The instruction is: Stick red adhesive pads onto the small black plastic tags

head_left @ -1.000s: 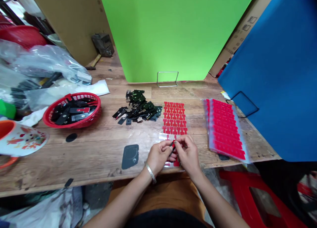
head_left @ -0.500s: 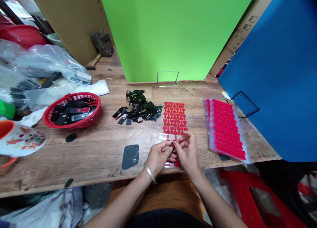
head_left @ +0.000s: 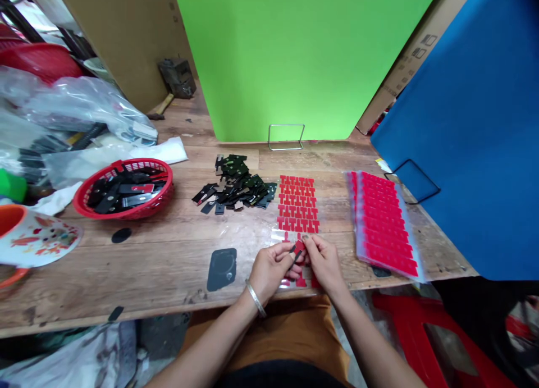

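My left hand (head_left: 270,267) and my right hand (head_left: 323,263) meet at the near edge of the wooden table (head_left: 168,253). Between their fingertips they pinch a small black part with a red sticker (head_left: 297,249) on it. Under the hands lies a clear sheet of red T-shaped stickers (head_left: 298,204). A silver bracelet sits on my left wrist. A pile of small black parts (head_left: 234,185) lies beyond the hands, to the left of the sheet.
A red basket (head_left: 126,187) with black parts stands at the left. A stack of red sticker sheets (head_left: 382,219) lies at the right. A dark flat pad (head_left: 222,268) lies near my left hand. Green and blue boards stand behind; plastic bags and a painted cup sit far left.
The hands have slid slightly nearer to me, staying pinched together on the small part. My right fingers shifted over the red sticker.
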`<state>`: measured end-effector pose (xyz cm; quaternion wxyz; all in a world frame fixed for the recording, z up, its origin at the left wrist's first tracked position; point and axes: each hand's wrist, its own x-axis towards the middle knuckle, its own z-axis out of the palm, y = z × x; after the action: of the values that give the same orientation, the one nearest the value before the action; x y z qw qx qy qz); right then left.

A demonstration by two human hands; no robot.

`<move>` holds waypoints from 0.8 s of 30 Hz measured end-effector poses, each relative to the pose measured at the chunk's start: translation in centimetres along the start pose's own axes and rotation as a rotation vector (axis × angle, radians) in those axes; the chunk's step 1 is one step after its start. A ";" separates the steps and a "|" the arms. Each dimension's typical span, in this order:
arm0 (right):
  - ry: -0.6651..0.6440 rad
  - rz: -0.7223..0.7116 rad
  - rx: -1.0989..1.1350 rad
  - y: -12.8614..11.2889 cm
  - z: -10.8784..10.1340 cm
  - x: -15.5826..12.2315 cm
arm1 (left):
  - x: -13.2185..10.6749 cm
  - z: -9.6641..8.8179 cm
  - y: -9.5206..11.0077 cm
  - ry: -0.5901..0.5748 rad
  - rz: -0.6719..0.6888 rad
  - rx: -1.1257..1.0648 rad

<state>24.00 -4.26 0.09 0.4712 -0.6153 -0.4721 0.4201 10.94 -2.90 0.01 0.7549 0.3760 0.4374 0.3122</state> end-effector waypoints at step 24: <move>0.064 0.003 -0.249 2.7 0.3 -0.1 | -2.6 -19.8 14.4 0.992 0.772 1.367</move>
<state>24.23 -4.64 -2.59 0.4052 -0.6829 -0.5043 0.3392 -9.98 8.39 6.61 -0.0605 0.6822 0.6439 0.3411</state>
